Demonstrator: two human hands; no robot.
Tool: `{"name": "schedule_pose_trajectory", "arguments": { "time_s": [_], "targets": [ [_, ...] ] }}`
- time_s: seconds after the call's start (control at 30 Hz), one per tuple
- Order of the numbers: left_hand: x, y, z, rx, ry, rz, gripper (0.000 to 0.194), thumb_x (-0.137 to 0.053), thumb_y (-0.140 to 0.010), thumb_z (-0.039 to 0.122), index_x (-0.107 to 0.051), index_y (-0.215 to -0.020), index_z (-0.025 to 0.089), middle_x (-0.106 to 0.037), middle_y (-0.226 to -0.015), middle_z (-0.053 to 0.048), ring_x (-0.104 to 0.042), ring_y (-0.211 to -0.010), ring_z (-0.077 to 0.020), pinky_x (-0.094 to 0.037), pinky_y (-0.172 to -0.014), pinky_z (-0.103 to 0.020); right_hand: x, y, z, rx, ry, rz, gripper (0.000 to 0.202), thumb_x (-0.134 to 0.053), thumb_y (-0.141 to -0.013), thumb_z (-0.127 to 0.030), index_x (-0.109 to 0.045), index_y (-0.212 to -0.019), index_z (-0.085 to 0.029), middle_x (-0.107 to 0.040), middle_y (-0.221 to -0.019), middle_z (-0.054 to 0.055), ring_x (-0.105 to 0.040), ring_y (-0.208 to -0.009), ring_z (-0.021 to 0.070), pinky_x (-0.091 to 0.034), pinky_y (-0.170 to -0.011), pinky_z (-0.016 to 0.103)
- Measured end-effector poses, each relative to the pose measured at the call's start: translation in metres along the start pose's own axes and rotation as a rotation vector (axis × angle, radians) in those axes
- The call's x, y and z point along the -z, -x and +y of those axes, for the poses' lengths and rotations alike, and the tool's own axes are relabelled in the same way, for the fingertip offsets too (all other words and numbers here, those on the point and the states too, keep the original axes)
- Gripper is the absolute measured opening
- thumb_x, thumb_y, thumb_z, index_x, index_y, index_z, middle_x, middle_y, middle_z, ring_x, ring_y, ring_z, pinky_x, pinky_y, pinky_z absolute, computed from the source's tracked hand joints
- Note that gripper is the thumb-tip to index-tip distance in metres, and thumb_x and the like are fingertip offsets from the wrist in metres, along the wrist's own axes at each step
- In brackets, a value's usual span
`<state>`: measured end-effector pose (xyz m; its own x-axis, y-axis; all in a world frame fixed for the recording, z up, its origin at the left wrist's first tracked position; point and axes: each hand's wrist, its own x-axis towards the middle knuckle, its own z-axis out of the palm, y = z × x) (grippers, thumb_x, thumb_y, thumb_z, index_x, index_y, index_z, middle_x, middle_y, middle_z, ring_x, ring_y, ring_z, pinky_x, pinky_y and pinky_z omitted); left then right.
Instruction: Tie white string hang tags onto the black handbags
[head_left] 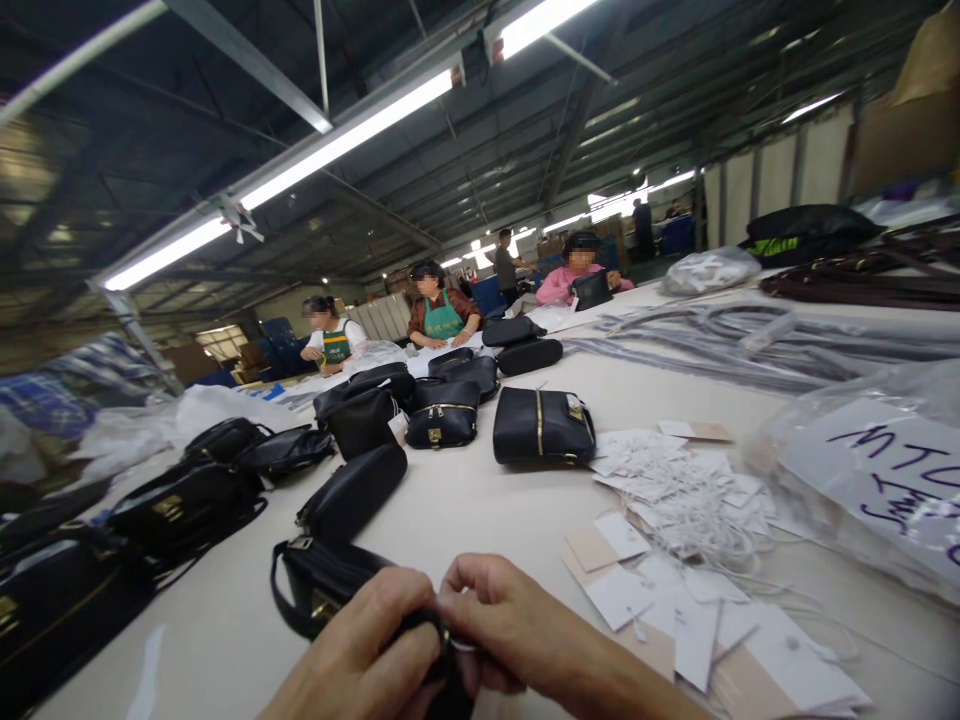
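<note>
head: two hands (382, 635) (514, 620) on one bag (319, 570)

Smooth leathery bag (326, 572), matt paper tags (694, 640)

A broad pale table (442, 510) runs down the room here, black bags (454, 418) lined along its left and clustered mid-way. On the right, white tags (667, 480) lie heaped with loose strings, more spread nearer. Beside them sits a clear plastic bag (877, 475); farther back, grey strips (705, 335) and dark brown straps (892, 275).
</note>
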<state>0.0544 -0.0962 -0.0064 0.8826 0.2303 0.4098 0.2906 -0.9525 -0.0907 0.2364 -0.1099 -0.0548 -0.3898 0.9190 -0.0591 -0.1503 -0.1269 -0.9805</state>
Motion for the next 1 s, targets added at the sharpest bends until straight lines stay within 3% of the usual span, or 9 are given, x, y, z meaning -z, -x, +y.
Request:
{"name": "schedule_pose_trajectory", "arguments": {
  "time_s": [0.1, 0.2, 0.3, 0.37, 0.5, 0.63, 0.73, 0.87, 1.0],
  "targets": [
    [0.000, -0.001, -0.001, 0.008, 0.008, -0.003, 0.016, -0.045, -0.096, 0.008, -0.056, -0.100, 0.019, -0.059, -0.101, -0.008, -0.060, -0.090, -0.0160, -0.055, -0.083, -0.023, 0.005, -0.003, -0.003, 0.033, 0.037, -0.041, 0.013, -0.055, -0.084, -0.030, -0.051, -0.076, -0.020, -0.047, -0.041, -0.011, -0.033, -0.035, 0.0038, -0.021, -0.037, 0.018],
    [-0.004, -0.003, -0.006, 0.003, 0.030, 0.030, 0.020, -0.045, -0.092, 0.004, -0.057, -0.099, 0.018, -0.059, -0.104, -0.009, -0.059, -0.094, -0.0165, -0.054, -0.085, -0.023, 0.009, -0.006, -0.005, 0.080, -0.005, 0.042, 0.013, -0.058, -0.079, -0.027, -0.051, -0.071, -0.020, -0.044, -0.042, -0.012, -0.034, -0.037, 0.0041, -0.023, -0.039, 0.019],
    [-0.012, -0.009, -0.009, 0.005, -0.002, 0.052, 0.027, -0.047, -0.086, 0.004, -0.058, -0.105, 0.019, -0.061, -0.109, -0.009, -0.056, -0.107, -0.0207, -0.047, -0.103, -0.036, 0.016, -0.006, -0.007, 0.097, -0.102, 0.101, 0.018, -0.056, -0.080, -0.034, -0.047, -0.071, -0.021, -0.042, -0.041, -0.013, -0.027, -0.036, 0.0037, -0.020, -0.040, 0.020],
    [-0.017, -0.016, -0.009, 0.028, -0.061, 0.085, 0.034, -0.049, -0.081, 0.005, -0.058, -0.109, 0.020, -0.062, -0.117, -0.009, -0.051, -0.118, -0.0256, -0.038, -0.111, -0.048, 0.023, -0.004, -0.009, 0.133, -0.070, 0.120, 0.021, -0.052, -0.084, -0.039, -0.046, -0.074, -0.022, -0.049, -0.044, -0.011, -0.027, -0.036, 0.0044, -0.021, -0.041, 0.021],
    [-0.025, -0.033, -0.005, 0.163, -0.055, 0.207, 0.031, -0.052, -0.078, 0.011, -0.059, -0.107, 0.021, -0.063, -0.118, -0.011, -0.050, -0.118, -0.0300, -0.044, -0.100, -0.047, 0.032, 0.002, -0.013, 0.287, 0.256, 0.304, 0.023, -0.047, -0.090, -0.040, -0.045, -0.075, -0.023, -0.066, -0.066, 0.000, -0.052, -0.054, 0.0116, -0.037, -0.054, 0.026],
    [-0.027, -0.047, -0.002, 0.335, 0.062, 0.138, 0.013, -0.053, -0.084, 0.015, -0.063, -0.090, 0.020, -0.068, -0.090, -0.007, -0.059, -0.090, -0.0251, -0.048, -0.083, -0.041, 0.033, 0.005, -0.015, 0.356, 0.436, 0.408, 0.025, -0.044, -0.091, -0.040, -0.048, -0.075, -0.022, -0.066, -0.080, 0.006, -0.059, -0.077, 0.0198, -0.042, -0.069, 0.032],
    [-0.028, -0.052, 0.000, 0.359, 0.098, 0.105, 0.018, -0.050, -0.087, 0.011, -0.064, -0.080, 0.020, -0.069, -0.080, -0.004, -0.060, -0.081, -0.0217, -0.046, -0.078, -0.036, 0.033, 0.003, -0.016, 0.345, 0.340, 0.392, 0.029, -0.045, -0.091, -0.046, -0.055, -0.084, -0.020, -0.054, -0.067, -0.001, -0.050, -0.064, 0.0155, -0.037, -0.058, 0.028],
    [-0.035, -0.053, 0.000, 0.324, 0.121, 0.189, 0.022, -0.049, -0.088, 0.012, -0.058, -0.070, 0.019, -0.066, -0.072, -0.003, -0.060, -0.074, -0.0190, -0.045, -0.073, -0.031, 0.034, 0.000, -0.015, 0.284, 0.091, 0.268, 0.046, -0.056, -0.082, -0.064, -0.054, -0.095, -0.019, -0.030, -0.050, -0.013, -0.026, -0.043, 0.0082, -0.021, -0.044, 0.023],
    [-0.036, -0.052, -0.008, 0.417, 0.296, 0.207, 0.016, -0.051, -0.080, 0.009, -0.061, -0.077, 0.021, -0.068, -0.068, 0.001, -0.062, -0.067, -0.0160, -0.044, -0.063, -0.024, 0.045, -0.001, -0.011, 0.293, 0.002, 0.157, 0.055, -0.062, -0.074, -0.073, -0.057, -0.093, -0.021, -0.034, -0.049, -0.011, -0.027, -0.043, 0.0075, -0.018, -0.045, 0.023]
  ]
}}
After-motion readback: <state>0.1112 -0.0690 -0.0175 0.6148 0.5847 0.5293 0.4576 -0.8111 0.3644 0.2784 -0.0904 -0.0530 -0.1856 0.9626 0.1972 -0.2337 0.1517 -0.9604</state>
